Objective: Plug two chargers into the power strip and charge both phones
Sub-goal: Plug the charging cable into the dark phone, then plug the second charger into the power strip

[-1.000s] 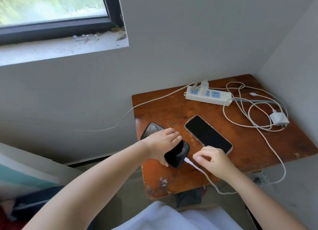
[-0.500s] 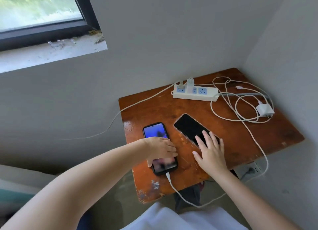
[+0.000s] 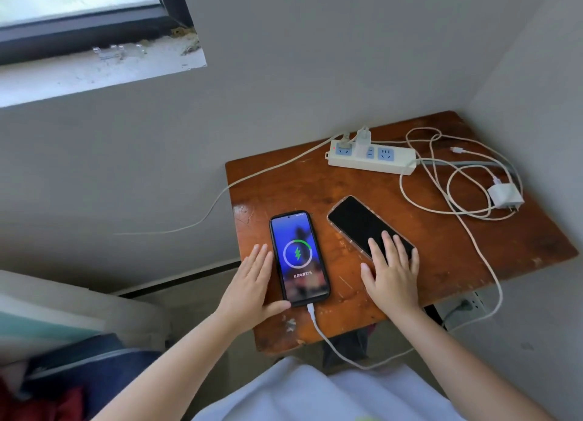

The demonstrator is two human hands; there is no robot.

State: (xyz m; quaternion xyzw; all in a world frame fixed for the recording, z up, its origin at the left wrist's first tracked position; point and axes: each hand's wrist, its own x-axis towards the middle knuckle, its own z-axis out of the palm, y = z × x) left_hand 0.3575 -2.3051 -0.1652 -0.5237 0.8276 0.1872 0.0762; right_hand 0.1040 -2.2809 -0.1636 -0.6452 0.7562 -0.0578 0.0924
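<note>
A black-cased phone (image 3: pixel 298 258) lies flat on the wooden table (image 3: pixel 441 256), its screen lit with a green charging ring. A white cable (image 3: pixel 318 326) is plugged into its near end. My left hand (image 3: pixel 252 286) lies flat beside its left edge, thumb touching the near corner. A second phone (image 3: pixel 356 220) with a dark screen lies to the right, and my right hand (image 3: pixel 391 271) rests flat with fingertips on its near end. The white power strip (image 3: pixel 372 157) at the back holds one white charger (image 3: pixel 362 138). Another white charger (image 3: pixel 504 196) lies loose at the right.
Loops of white cable (image 3: pixel 454 184) lie around the loose charger, and a free connector (image 3: pixel 456 150) lies near the wall. Walls close the table at the back and right. A wall outlet (image 3: pixel 467 304) sits below the table's right edge. A window sill (image 3: pixel 94 70) is upper left.
The cable went into the black-cased phone and its screen lit up. My left hand slid off it to its left side; my right hand let go of the cable and moved onto the dark phone.
</note>
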